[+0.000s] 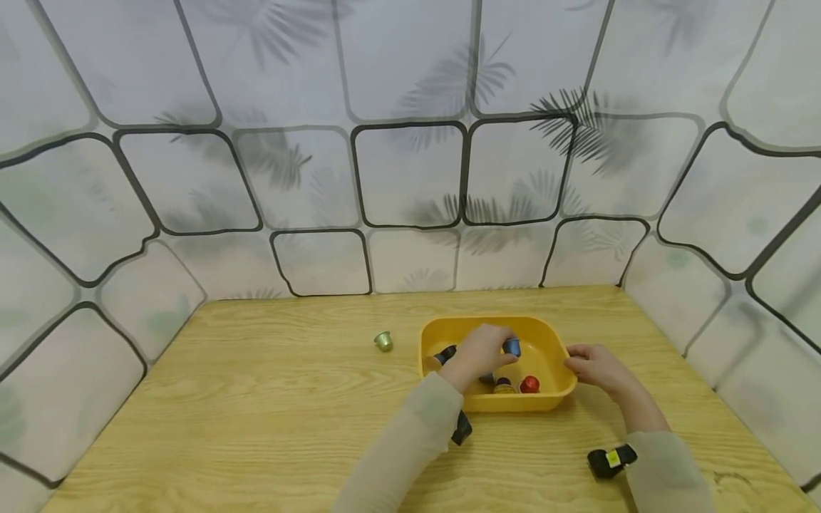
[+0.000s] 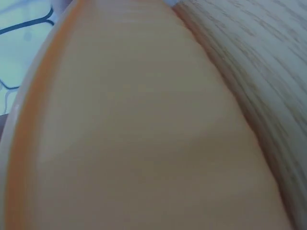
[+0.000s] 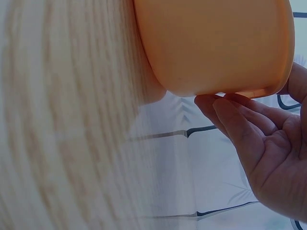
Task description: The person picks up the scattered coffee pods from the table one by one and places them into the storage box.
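Note:
In the head view, my left hand (image 1: 476, 354) reaches over a yellow plastic tray (image 1: 513, 404), pinching a blue coffee capsule (image 1: 512, 347) between thumb and fingers. A red capsule (image 1: 529, 385) and a gold one (image 1: 504, 387) lie inside near the front wall. Dark capsules (image 1: 446, 353) sit at the left end, partly hidden by the hand. My right hand (image 1: 596, 367) grips the tray's right end; the right wrist view shows fingertips against the outer wall (image 3: 216, 48) and the thumb up at the rim. Only the tray's outer side (image 2: 134, 124) fills the left wrist view.
A light green capsule (image 1: 383, 341) lies on the wood-grain table (image 1: 288, 399), left of the tray. Patterned white curtains (image 1: 410, 178) stand behind and on both sides. Black wrist cameras (image 1: 606, 462) hang by the sleeves.

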A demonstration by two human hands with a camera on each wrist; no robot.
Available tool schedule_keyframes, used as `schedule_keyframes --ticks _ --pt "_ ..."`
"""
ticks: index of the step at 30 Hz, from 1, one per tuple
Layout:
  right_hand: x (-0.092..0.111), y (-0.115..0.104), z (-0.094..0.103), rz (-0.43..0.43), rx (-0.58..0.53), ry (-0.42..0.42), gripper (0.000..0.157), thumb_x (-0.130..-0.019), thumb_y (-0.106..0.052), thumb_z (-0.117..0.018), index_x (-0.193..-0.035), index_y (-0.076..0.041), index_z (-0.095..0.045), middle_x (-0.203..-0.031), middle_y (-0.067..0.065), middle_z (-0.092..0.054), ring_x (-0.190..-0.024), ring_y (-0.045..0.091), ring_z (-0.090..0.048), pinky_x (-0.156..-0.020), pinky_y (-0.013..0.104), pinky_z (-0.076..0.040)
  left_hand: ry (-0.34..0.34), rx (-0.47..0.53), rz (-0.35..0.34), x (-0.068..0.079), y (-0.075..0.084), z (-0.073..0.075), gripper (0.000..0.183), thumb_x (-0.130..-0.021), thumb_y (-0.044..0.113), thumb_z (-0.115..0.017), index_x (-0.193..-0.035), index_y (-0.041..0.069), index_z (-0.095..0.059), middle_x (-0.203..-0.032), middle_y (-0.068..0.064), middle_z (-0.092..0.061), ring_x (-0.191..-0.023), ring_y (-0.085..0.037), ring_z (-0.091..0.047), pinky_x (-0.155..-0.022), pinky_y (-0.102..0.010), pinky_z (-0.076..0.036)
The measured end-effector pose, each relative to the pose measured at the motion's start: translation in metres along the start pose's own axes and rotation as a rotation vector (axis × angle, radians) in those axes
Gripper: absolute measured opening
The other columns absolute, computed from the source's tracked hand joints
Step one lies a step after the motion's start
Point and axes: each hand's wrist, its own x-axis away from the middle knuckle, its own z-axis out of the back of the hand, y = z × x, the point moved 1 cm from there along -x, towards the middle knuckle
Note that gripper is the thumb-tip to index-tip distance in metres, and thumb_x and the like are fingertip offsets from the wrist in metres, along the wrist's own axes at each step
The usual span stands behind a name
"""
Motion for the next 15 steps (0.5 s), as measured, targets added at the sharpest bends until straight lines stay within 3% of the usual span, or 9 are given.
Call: schedule_keyframes --ticks 9,15 --pt "0.0 0.001 0.0 -0.013 0.005 -0.005 0.039 -0.091 -0.006 -0.043 -0.116 0.024 -0.038 -0.11 0.032 -0.05 -0.094 0.031 -0.055 -0.077 0.039 -0.048 -0.06 -0.091 0.022 -0.001 0.004 -0.008 0.013 -0.082 0.025 -0.064 -0.09 0.016 -0.06 -0.074 0.008 -0.053 -0.061 -0.006 -0.045 -0.052 -0.016 -0.036" --pt "0.0 0.0 0.0 -0.024 0.017 -0.004 0.04 -0.091 -0.007 -0.043 -0.116 0.023 -0.039 -0.11 0.032 -0.05 -0.095 0.03 -0.055 -0.078 0.04 -0.047 -0.087 -0.118 0.018 -0.001 0.003 -0.013 0.013 -0.082 0.024 -0.064 -0.089 0.014 -0.059 -0.07 0.007 -0.05 -0.058 -0.007 -0.043 -0.05 -0.018 -0.033"
